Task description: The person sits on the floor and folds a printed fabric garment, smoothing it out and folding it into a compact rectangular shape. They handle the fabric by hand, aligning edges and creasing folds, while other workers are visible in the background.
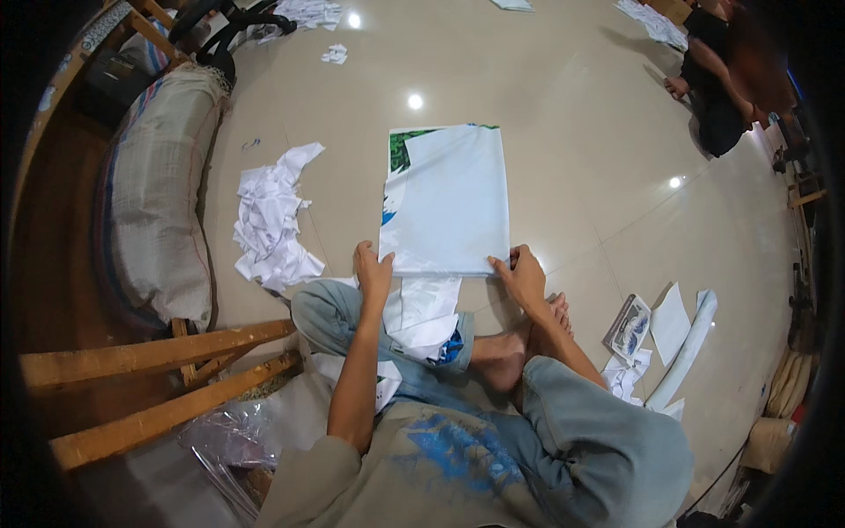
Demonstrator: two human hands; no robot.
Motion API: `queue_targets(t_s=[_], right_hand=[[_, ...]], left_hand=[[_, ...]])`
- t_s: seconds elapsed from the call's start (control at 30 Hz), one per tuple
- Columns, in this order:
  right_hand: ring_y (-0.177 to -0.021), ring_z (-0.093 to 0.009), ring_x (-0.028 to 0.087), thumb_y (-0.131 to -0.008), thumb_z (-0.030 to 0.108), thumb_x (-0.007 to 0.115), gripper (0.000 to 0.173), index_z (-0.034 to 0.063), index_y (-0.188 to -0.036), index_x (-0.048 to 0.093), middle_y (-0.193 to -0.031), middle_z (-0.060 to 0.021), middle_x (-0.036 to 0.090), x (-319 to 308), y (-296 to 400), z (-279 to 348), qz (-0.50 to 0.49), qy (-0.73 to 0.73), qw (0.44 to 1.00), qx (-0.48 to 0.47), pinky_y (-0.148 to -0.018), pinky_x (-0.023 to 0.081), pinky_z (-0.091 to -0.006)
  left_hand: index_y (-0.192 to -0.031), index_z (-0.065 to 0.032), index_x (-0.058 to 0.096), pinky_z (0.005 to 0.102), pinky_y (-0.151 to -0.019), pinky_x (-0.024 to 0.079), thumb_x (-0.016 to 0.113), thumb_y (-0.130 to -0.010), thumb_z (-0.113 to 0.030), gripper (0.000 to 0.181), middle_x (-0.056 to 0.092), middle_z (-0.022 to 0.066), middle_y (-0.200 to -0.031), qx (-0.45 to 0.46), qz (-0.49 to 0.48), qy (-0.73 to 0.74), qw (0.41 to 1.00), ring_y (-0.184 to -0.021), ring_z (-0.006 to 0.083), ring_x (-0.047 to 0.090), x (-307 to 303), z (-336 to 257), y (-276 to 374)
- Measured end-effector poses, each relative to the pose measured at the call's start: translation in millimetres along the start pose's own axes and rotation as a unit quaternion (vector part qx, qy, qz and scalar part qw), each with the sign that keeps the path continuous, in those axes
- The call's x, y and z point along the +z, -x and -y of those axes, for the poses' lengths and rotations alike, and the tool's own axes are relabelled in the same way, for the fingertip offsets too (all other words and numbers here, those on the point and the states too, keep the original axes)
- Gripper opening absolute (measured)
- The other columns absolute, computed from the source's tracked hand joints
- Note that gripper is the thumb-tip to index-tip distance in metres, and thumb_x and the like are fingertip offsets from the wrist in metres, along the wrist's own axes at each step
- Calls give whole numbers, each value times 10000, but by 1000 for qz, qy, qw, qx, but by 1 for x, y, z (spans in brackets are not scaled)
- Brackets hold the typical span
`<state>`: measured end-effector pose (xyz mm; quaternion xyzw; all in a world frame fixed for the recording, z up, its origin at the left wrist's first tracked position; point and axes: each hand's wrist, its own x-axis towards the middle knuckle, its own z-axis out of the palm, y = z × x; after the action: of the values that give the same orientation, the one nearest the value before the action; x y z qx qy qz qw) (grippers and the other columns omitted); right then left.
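A folded sheet of pale fabric [449, 198] lies before me on the tiled floor, with green and blue print showing at its left side and top edge. My left hand [375, 265] grips its near left corner, thumb on top. At the near right corner, my right hand [521, 269] pinches the same sheet between thumb and fingers. More white fabric with a blue printed part [422, 317] rests over my lower leg, just below the sheet. The undersides of both held corners are hidden.
A pile of white scraps [270, 218] lies at left, beside a stuffed woven sack [162, 198] and wooden bars [158, 350]. On the right are a printed packet [630, 329], a white piece [670, 320] and a pale roll [683, 350]. Another person [716, 79] sits at upper right.
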<state>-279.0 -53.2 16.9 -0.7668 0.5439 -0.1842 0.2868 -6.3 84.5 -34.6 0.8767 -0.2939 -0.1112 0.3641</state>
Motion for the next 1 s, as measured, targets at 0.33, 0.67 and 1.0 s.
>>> queue_targets(t_s=[0.33, 0.67, 1.0], right_hand=[[-553, -74, 435, -878, 246, 700, 294, 2, -750, 597, -607, 8, 513, 3, -22, -35, 122, -221, 960, 119, -503, 358, -265], [-697, -158, 639, -924, 169, 619, 404, 3, -1253, 454, -885, -146, 669, 12, -22, -36, 106, -243, 960, 92, -625, 512, -301], [-682, -210, 693, -985, 67, 460, 448, 41, -1418, 345, -870, -167, 667, -77, -43, 40, 180, -460, 869, 26, -604, 590, -297]], left_hand=[[-983, -5, 598, 406, -784, 500, 812, -711, -224, 410, 659, 180, -947, -106, 80, 14, 991, -872, 342, 646, -11, -5, -4], [-682, -5, 643, 417, -638, 488, 766, -739, -355, 375, 660, 140, -634, -161, 258, -54, 951, -645, 319, 649, -20, -15, -9], [-1064, -14, 559, 303, -604, 461, 653, -892, -135, 230, 628, 58, -864, -197, 242, 384, 869, -689, 142, 593, -43, -62, -11]])
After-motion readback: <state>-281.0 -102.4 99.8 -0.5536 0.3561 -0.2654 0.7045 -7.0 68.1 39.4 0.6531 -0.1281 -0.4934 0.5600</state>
